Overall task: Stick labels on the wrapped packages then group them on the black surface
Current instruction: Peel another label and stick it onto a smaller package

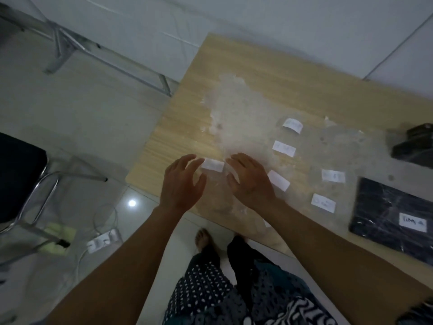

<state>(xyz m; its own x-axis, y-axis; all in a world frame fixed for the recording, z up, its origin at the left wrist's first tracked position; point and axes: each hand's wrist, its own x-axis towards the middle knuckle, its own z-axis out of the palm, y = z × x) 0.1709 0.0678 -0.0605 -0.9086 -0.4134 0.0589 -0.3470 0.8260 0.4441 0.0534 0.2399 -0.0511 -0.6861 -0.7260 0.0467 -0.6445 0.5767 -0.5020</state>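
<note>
Several clear-wrapped packages with white labels lie on the wooden table. The nearest package sits at the table's front left and bears a white label. My left hand hovers at its left side with fingers spread. On the right side of the package rests my right hand, fingers laid flat. Other labelled packages lie to the right. The black surface at the right edge carries one wrapped package with a written label.
A crumpled heap of clear wrap lies behind my hands. A dark object sits at the far right of the table. A black chair and a power strip with cables stand on the floor to the left.
</note>
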